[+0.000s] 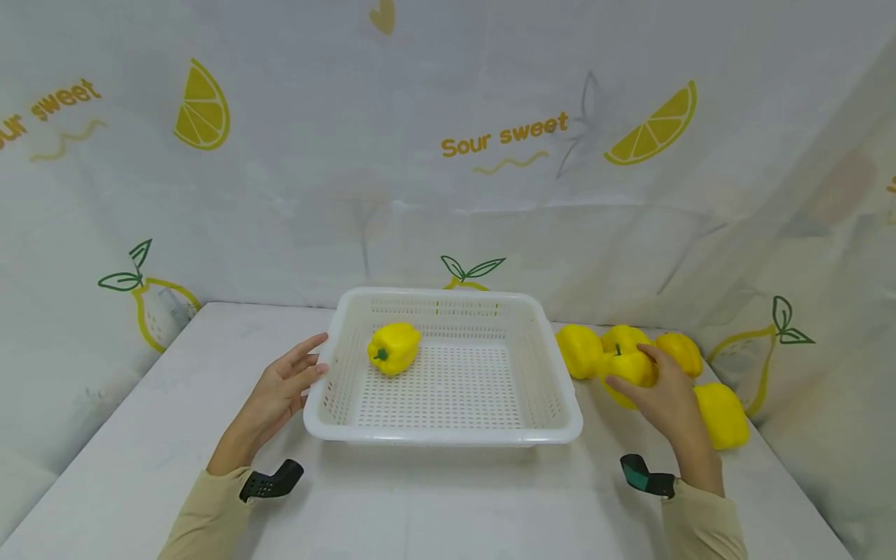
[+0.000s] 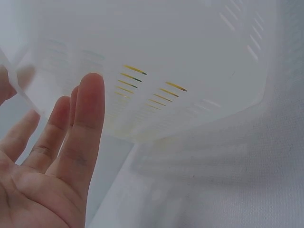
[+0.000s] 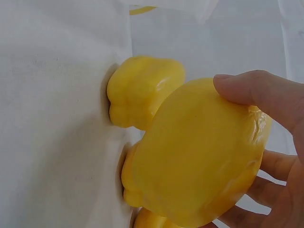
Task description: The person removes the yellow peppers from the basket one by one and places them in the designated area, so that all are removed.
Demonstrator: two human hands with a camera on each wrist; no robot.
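My right hand holds a yellow bell pepper between thumb and fingers, its green stem showing on top. In the right wrist view the held pepper covers part of the others behind it. My left hand is at the left rim of a white slotted plastic basket, fingertips against or very near it. Seen by the left wrist camera, its fingers are mostly straight along the outer wall. One yellow bell pepper lies inside the basket, at the left back.
Around my right hand are several more yellow bell peppers, including one beside the basket, one at the back and one near the right edge. A white table carries everything. A lemon-printed cloth hangs behind.
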